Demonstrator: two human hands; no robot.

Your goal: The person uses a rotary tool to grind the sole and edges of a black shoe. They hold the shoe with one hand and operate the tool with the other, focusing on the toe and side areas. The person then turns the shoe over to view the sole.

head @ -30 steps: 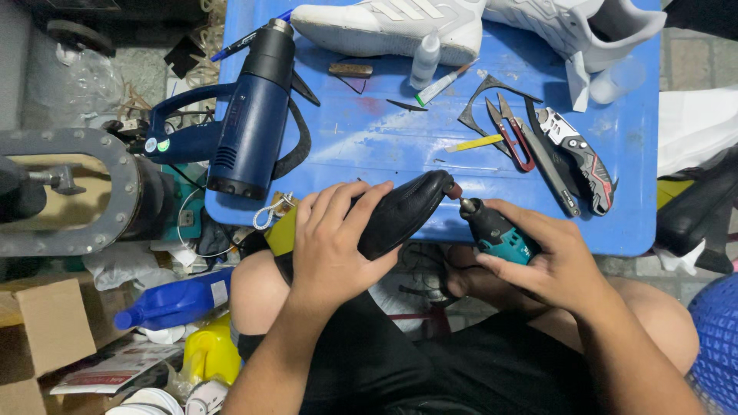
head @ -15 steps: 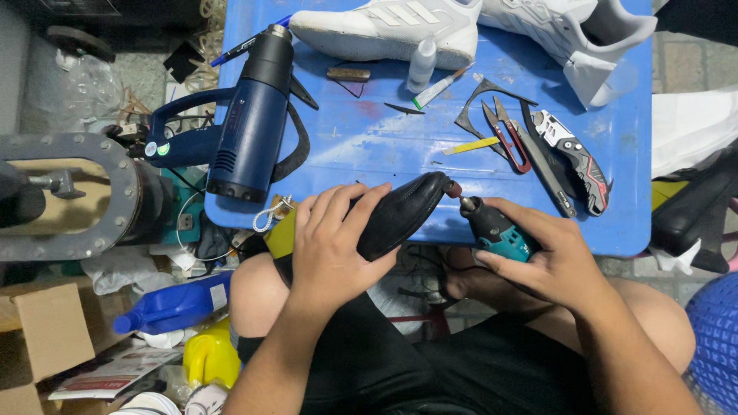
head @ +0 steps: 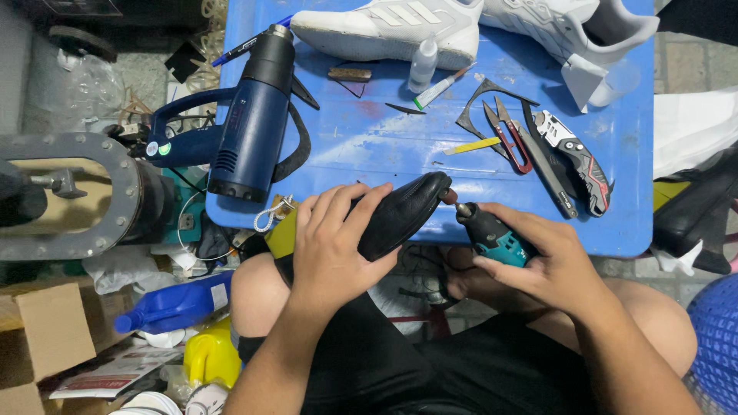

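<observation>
My left hand (head: 334, 246) grips a black shoe (head: 403, 211) at the near edge of the blue table (head: 369, 146), toe pointing right. In my right hand (head: 550, 257) is a teal and black rotary tool (head: 488, 230). Its small tip meets the shoe's toe around the table's front edge. Both hands rest above my knees.
On the table lie a blue heat gun (head: 250, 127), white sneakers (head: 392, 31), a small glue bottle (head: 423, 65), red snips (head: 507, 134), a folding knife (head: 580, 161) and black scraps. Left of the table are a grey metal flange (head: 69, 192), a blue bottle (head: 177, 303) and cardboard.
</observation>
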